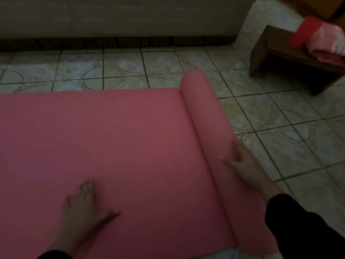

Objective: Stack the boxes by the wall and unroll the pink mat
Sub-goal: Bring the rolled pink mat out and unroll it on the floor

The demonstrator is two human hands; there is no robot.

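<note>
The pink mat (pixel 112 139) lies flat across the tiled floor from the left edge to the middle of the view. Its rolled part (pixel 203 113) runs from the back centre toward the near right. My left hand (pixel 84 206) presses flat on the unrolled mat with fingers spread. My right hand (pixel 240 159) rests on the right side of the roll, thumb on top and fingers over the far side. No boxes are in view.
A dark skirting and a pale wall (pixel 119 19) run along the back. At the back right stands a brown wooden bench (pixel 272 51) carrying a red and pink bundle (pixel 317 40). Patterned floor tiles (pixel 280 118) lie to the right of the roll.
</note>
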